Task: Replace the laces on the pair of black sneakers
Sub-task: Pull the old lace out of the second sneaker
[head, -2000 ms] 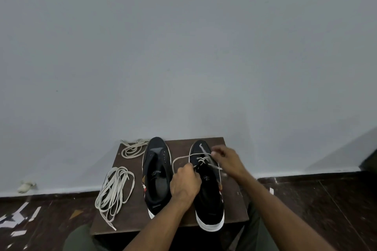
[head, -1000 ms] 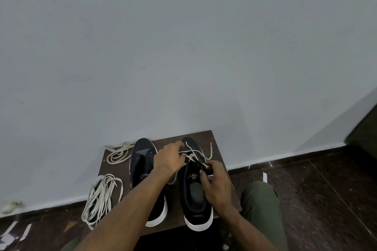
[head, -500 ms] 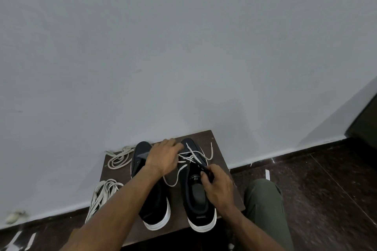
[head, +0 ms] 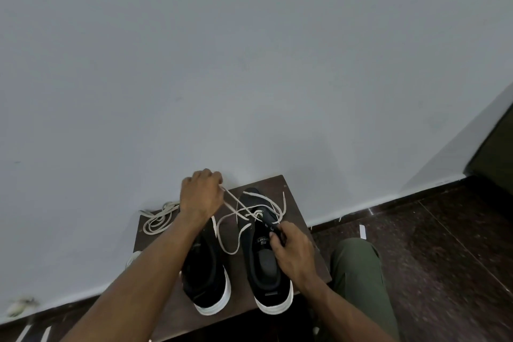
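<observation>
A plain grey wall (head: 249, 64) rises behind the small brown counter (head: 298, 219), which stands on a dark floor (head: 444, 258). Two black sneakers (head: 206, 272) sit side by side on it, heels toward me. My left hand (head: 201, 197) is raised over the far end of the left shoe, fingers curled, pinching the pale lace (head: 236, 212) and drawing it taut. My right hand (head: 294, 253) grips the right sneaker (head: 266, 272) at its tongue, fingers curled. A loose lace (head: 158, 221) lies at the counter's far left.
</observation>
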Demonstrator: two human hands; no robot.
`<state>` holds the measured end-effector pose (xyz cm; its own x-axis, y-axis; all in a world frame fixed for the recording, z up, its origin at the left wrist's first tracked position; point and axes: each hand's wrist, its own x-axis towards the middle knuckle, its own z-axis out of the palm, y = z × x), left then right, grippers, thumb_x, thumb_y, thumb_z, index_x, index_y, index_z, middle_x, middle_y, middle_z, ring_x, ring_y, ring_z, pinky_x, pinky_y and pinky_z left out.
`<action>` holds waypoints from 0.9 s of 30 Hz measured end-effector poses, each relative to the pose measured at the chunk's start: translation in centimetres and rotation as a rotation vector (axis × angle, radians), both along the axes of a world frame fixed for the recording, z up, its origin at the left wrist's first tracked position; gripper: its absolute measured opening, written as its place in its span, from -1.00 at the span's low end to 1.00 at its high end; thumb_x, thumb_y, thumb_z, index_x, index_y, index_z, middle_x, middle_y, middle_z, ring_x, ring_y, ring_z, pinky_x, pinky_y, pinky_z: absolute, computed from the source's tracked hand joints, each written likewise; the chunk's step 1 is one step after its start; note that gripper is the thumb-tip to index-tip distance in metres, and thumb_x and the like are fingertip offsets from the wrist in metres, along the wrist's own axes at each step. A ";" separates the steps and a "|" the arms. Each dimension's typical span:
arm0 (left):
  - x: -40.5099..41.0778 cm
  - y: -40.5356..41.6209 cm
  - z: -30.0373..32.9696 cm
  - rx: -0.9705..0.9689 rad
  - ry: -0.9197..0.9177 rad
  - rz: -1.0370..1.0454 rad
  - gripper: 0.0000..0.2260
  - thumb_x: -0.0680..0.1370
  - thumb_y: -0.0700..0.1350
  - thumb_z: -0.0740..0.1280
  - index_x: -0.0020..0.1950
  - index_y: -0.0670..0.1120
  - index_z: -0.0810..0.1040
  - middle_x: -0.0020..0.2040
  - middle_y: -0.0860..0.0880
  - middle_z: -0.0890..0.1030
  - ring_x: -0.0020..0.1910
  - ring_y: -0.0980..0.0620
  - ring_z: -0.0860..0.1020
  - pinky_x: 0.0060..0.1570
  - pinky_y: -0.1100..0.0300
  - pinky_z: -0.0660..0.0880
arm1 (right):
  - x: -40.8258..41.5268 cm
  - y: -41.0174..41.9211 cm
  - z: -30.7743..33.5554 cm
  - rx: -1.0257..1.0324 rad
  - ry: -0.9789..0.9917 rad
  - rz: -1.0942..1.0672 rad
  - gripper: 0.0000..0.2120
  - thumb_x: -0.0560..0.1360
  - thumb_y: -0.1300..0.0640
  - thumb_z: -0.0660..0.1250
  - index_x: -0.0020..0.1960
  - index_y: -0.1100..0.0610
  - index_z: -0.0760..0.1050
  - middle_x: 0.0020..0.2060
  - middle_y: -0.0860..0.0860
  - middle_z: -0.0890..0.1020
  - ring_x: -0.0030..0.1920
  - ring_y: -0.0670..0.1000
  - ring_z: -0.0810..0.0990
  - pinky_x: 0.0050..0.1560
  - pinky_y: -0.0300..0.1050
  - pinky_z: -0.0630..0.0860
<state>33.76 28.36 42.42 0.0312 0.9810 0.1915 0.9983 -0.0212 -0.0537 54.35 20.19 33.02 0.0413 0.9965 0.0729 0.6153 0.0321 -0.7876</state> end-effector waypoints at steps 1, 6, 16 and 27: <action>-0.1 -0.2 -0.3 -0.055 0.026 -0.106 -0.68 0.54 -0.10 0.22 0.29 -0.01 0.50 0.23 -0.05 0.53 0.25 -0.06 0.45 0.23 -0.01 0.36 | 0.0 0.0 0.0 0.001 -0.003 -0.003 -0.87 0.53 0.03 0.30 -0.15 0.03 0.40 -0.23 -0.13 0.43 -0.11 0.03 0.54 -0.20 -0.14 0.26; 1.8 -1.3 -3.3 -0.063 0.358 -0.629 -0.82 0.44 0.02 0.29 -0.02 0.10 0.62 0.04 0.05 0.60 0.25 -0.02 0.51 0.21 0.01 0.40 | -0.1 0.0 0.2 0.003 -0.038 0.016 -0.88 0.54 0.02 0.28 -0.04 0.08 0.46 -0.10 -0.02 0.57 -0.05 0.04 0.55 -0.19 -0.13 0.28; 0.2 0.8 1.7 0.317 -0.140 -0.027 -0.84 0.54 -0.04 0.26 -0.14 -0.05 0.60 -0.10 -0.02 0.58 0.06 -0.05 0.53 0.34 -0.13 0.25 | 0.0 0.1 0.2 -0.019 -0.029 0.014 -0.87 0.54 0.02 0.28 -0.09 0.07 0.44 -0.17 -0.08 0.51 -0.08 0.03 0.55 -0.19 -0.13 0.28; 1.6 -1.0 -2.0 -0.019 0.202 -0.543 -0.73 0.48 -0.02 0.35 0.18 0.08 0.58 0.29 -0.04 0.52 0.44 -0.09 0.34 0.42 -0.14 0.19 | -0.1 0.0 0.1 -0.006 -0.034 0.019 -0.86 0.54 0.02 0.28 -0.04 0.09 0.46 -0.10 -0.02 0.56 -0.05 0.05 0.55 -0.16 -0.09 0.33</action>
